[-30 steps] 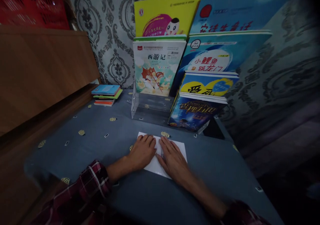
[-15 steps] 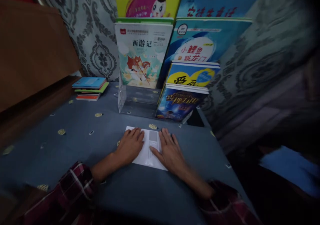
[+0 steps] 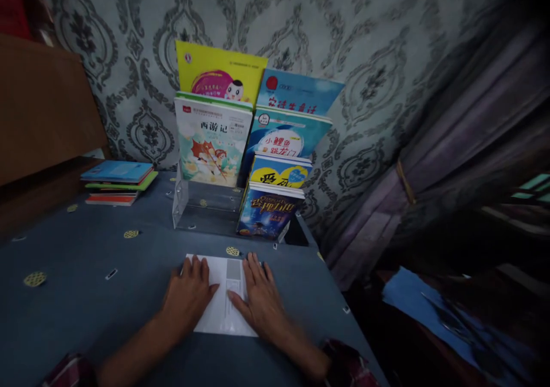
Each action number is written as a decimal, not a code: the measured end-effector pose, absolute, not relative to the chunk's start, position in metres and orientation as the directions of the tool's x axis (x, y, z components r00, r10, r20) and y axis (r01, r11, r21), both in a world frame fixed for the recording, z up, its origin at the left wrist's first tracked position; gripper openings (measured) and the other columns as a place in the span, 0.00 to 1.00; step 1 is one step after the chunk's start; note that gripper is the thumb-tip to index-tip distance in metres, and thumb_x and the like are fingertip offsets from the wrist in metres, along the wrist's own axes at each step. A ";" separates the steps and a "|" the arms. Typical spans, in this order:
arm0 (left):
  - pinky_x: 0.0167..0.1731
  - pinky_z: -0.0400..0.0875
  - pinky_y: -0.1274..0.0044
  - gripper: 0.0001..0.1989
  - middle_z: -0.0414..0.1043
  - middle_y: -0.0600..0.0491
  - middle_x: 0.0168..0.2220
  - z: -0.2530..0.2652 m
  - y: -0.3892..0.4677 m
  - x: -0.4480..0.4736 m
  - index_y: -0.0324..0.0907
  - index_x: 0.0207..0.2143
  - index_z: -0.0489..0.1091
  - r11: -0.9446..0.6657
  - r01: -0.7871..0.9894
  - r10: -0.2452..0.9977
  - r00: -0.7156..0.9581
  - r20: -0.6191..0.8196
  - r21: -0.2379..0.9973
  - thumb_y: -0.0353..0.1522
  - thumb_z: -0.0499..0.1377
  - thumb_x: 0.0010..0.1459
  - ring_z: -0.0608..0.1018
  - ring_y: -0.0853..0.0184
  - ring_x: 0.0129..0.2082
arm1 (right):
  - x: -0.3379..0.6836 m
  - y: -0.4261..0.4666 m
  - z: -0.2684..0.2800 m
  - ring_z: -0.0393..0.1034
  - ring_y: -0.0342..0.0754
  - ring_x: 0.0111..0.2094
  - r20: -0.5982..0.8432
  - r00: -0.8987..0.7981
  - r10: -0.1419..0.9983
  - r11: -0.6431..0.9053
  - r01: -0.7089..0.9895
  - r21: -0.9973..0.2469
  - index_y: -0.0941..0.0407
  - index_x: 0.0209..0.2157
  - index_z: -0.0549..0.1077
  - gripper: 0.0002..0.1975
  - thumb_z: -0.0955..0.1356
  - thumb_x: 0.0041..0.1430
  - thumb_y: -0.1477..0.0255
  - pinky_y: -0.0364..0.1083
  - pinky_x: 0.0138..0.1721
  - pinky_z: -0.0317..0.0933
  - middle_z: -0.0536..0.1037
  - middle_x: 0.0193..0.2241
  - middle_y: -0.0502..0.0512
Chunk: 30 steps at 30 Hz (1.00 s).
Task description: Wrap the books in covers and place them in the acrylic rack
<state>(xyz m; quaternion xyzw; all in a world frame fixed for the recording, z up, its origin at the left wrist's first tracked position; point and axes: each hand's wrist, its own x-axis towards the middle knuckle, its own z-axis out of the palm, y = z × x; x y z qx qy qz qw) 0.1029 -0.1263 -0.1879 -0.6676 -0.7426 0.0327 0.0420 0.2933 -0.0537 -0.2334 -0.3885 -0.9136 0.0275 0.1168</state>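
A flat white packet or sheet [image 3: 213,312], slightly shiny near its lower edge, lies on the blue patterned tablecloth; a grey rectangle and faint print run down its middle. My left hand [image 3: 191,289] rests on its left part, fingers stretched forward and thumb pointing inward. On the right part lies my right hand [image 3: 263,304], fingers extended along the edge and the thumb spread toward the printed strip. Neither hand grips anything. The palms and fingers hide both sides of the packet, and I cannot tell its exact kind.
Behind the packet stands a clear acrylic book stand [image 3: 201,212] with several picture books [image 3: 212,141]. A small stack of books [image 3: 118,175] sits at the left, near a brown box [image 3: 47,106]. Past the table's right edge are a blue cloth-like sheet [image 3: 425,304] and a tied curtain [image 3: 387,204].
The view has tilted up and shifted right, so more wall and curtain show. My left thumb has come out toward the packet's middle; my right hand stays flat on its side.
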 end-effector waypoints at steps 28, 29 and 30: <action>0.50 0.75 0.51 0.19 0.76 0.31 0.55 -0.220 -0.125 0.094 0.32 0.57 0.74 0.054 0.978 0.959 0.005 0.285 -0.199 0.29 0.56 0.66 0.78 0.43 0.54 | 0.342 -0.074 -0.232 0.41 0.71 0.73 0.105 -0.782 0.615 0.773 0.571 -0.274 0.63 0.72 0.51 0.52 0.66 0.61 0.42 0.70 0.70 0.44 0.49 0.72 0.75; 0.51 0.74 0.51 0.19 0.76 0.32 0.55 -0.222 -0.125 0.094 0.32 0.57 0.74 0.040 0.979 0.959 0.019 0.283 -0.202 0.28 0.56 0.66 0.78 0.43 0.54 | 0.343 -0.074 -0.232 0.42 0.72 0.73 0.102 -0.787 0.608 0.779 0.567 -0.267 0.64 0.72 0.51 0.54 0.66 0.60 0.41 0.70 0.69 0.45 0.49 0.72 0.75; 0.53 0.73 0.50 0.19 0.76 0.33 0.55 -0.226 -0.125 0.093 0.34 0.57 0.74 0.011 0.979 0.959 0.048 0.280 -0.204 0.28 0.55 0.67 0.78 0.44 0.55 | 0.344 -0.073 -0.232 0.42 0.72 0.73 0.106 -0.791 0.603 0.785 0.564 -0.257 0.63 0.72 0.51 0.54 0.66 0.59 0.40 0.70 0.69 0.46 0.49 0.71 0.76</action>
